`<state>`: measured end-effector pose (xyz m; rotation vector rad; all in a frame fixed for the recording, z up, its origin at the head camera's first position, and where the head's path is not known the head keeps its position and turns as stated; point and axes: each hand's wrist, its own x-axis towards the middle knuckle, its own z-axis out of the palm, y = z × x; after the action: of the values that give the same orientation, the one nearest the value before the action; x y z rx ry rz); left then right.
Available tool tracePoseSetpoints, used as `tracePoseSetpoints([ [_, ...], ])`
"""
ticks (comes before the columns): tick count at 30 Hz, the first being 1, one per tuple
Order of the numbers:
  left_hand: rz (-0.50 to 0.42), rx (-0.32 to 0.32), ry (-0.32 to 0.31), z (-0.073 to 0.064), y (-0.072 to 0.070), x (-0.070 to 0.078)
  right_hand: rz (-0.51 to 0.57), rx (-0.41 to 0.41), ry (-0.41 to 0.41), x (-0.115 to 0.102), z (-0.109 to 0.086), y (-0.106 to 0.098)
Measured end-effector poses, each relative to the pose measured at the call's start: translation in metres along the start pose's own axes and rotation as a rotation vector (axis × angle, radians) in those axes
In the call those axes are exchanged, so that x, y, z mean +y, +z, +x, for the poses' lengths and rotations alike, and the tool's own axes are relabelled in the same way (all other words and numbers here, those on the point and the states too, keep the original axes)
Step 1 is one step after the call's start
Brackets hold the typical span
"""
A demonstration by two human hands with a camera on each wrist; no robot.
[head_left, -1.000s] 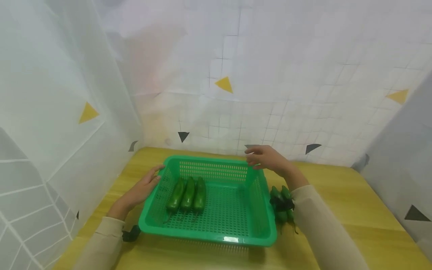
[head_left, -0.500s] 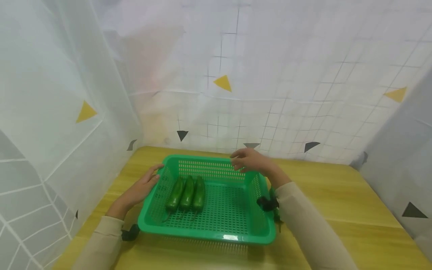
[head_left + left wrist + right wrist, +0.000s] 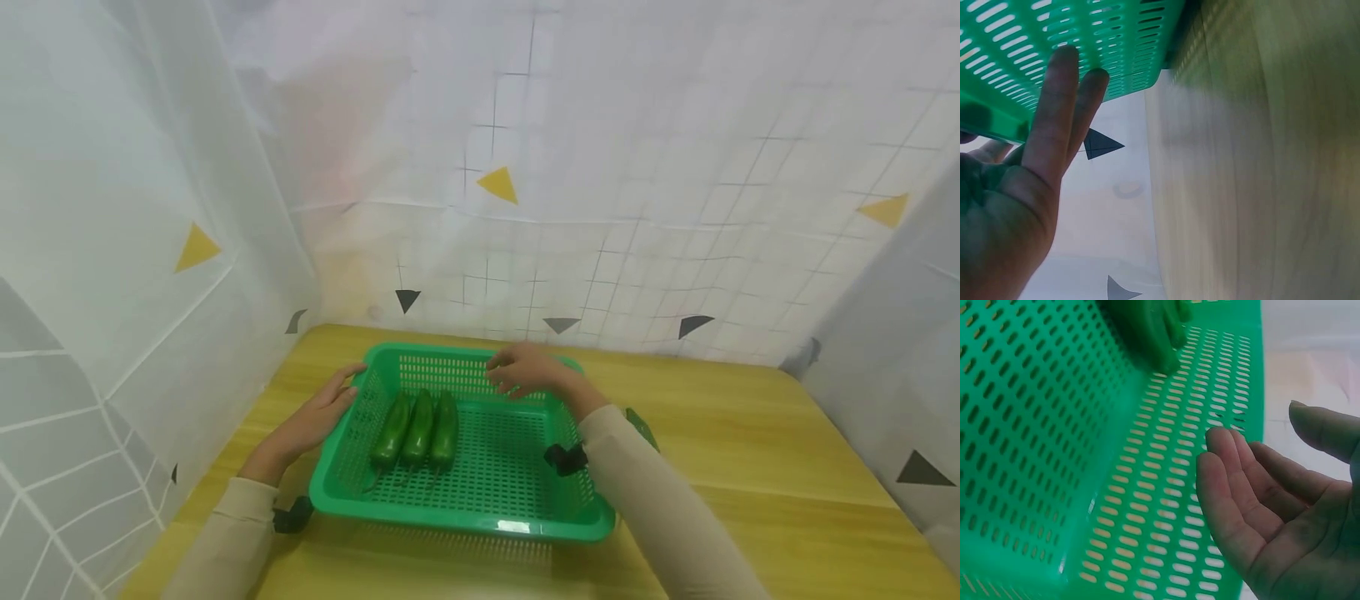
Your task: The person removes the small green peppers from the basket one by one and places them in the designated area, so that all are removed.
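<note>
A green plastic basket (image 3: 465, 521) with slotted walls stands on the table. Inside it, three long green peppers (image 3: 416, 433) lie side by side towards the left end. My left hand (image 3: 318, 417) rests at the basket's left rim, and in the left wrist view its straight fingers (image 3: 1054, 119) lie against the outer wall. Over the back right of the basket hovers my right hand (image 3: 528, 371), holding nothing. In the right wrist view its fingers (image 3: 1222, 500) are loosely bent with the thumb apart. Another green pepper (image 3: 641, 427) outside the basket is mostly hidden by my right sleeve.
The yellow wood-grain table (image 3: 750, 442) reaches beyond the basket on the right. Pale sheets (image 3: 637, 167) with yellow and dark triangles rise behind it and on both sides. A black wrist mount (image 3: 566, 458) hangs under my right wrist, over the basket's right wall.
My right hand has moved left and slightly lower, from the basket's right back corner to over its interior. The sleeve now covers most of the peppers outside. My left hand stays put.
</note>
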<state>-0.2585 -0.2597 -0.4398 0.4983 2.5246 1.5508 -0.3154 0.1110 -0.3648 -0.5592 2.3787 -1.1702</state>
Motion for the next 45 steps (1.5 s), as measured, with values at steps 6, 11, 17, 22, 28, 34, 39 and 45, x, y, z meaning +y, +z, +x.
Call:
tracePoseSetpoints([
  [6,0.006,0.004,-0.002,0.001,-0.001,0.000,0.003,-0.026,0.027,0.002,0.012,0.013],
  [11,0.002,-0.001,-0.001,0.002,-0.002,0.001,0.006,-0.031,0.061,0.002,0.018,0.021],
  [17,-0.009,0.010,0.007,0.003,-0.002,0.003,-0.033,-0.038,0.068,0.002,0.025,0.030],
  [22,0.013,0.003,0.027,0.005,0.003,0.002,-0.109,-0.044,0.090,0.004,0.027,0.036],
  [28,0.025,0.032,0.025,-0.002,0.002,0.004,-0.165,-0.064,0.081,0.003,0.035,0.052],
  [34,0.031,0.028,0.016,-0.003,0.001,0.001,-0.169,-0.086,0.106,0.006,0.039,0.064],
  [39,0.028,0.023,0.026,0.000,0.000,0.001,-0.141,-0.074,0.132,0.006,0.042,0.068],
  [45,0.025,0.024,0.019,0.001,0.001,-0.002,-0.191,-0.061,0.124,0.007,0.044,0.077],
])
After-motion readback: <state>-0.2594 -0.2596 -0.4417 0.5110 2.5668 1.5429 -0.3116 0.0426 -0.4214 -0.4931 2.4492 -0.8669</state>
